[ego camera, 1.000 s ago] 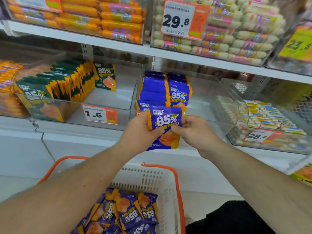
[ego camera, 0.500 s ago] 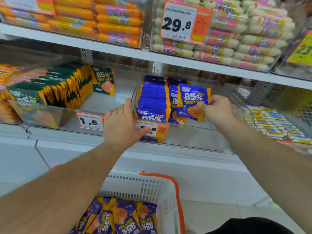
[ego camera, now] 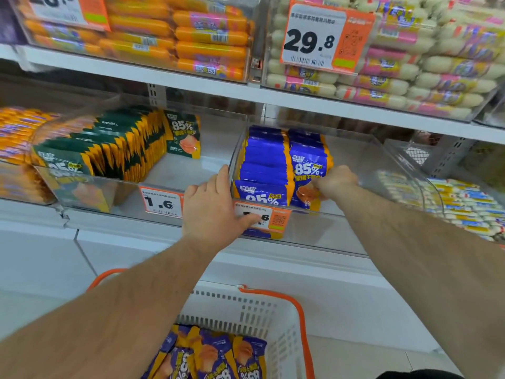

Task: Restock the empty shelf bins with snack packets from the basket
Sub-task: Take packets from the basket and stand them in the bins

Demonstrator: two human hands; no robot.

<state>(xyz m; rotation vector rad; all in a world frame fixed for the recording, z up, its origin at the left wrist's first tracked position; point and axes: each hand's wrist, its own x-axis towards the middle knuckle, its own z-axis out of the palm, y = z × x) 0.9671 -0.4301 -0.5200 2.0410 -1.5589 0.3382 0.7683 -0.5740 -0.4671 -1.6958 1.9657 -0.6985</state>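
Left hand [ego camera: 211, 207] flat on bin front [ego camera: 314, 231]; right hand [ego camera: 337, 181] pinching blue packet [ego camera: 308, 173].

Two hands [ego camera: 213, 212], one basket [ego camera: 276, 321], three price tags [ego camera: 314, 39].

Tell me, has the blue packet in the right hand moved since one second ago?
Yes. The blue packet went from in front of the clear bin into it, beside the row, still gripped by the right hand.
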